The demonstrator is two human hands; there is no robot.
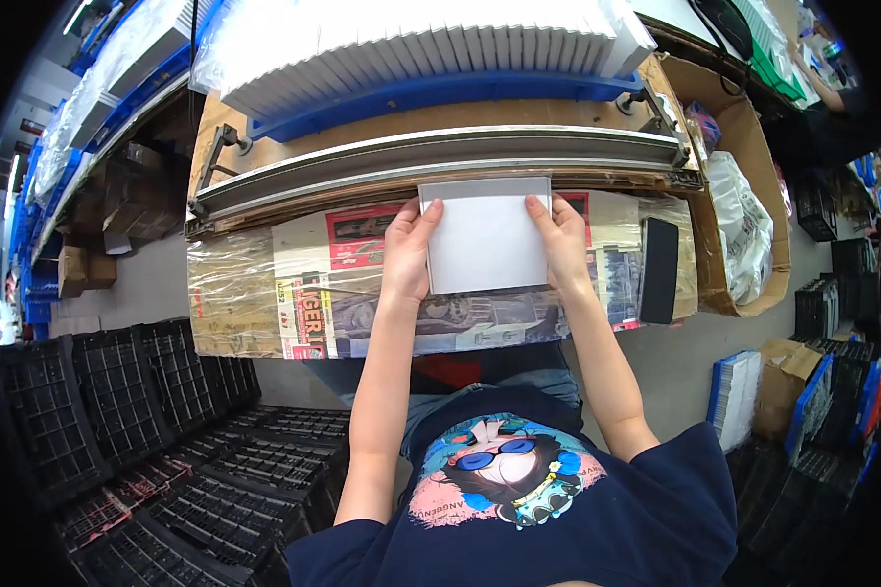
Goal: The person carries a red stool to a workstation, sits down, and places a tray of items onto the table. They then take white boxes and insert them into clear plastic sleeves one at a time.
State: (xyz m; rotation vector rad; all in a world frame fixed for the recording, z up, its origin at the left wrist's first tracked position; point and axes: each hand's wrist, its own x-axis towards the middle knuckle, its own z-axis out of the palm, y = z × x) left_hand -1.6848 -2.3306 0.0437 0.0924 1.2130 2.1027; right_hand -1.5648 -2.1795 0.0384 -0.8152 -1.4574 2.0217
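Note:
Between my two hands is a flat white rectangular piece (489,243), with a greyish, see-through-looking strip along its far edge. My left hand (408,247) grips its left side, thumb on top. On the opposite side my right hand (563,240) holds it in the same way, with the fingers underneath mostly hidden. The piece is above the near side of the bench, close to a long metal bar (440,158) that runs across it. Whether its far edge touches the bar's base I cannot tell.
Behind the bar, a blue tray (440,95) holds a long row of white pieces (431,54). A black phone-like slab (659,269) lies on the taped, newspaper-covered bench front (235,284). To the right stands a cardboard box (775,220) with plastic bags; black crates (98,391) are at lower left.

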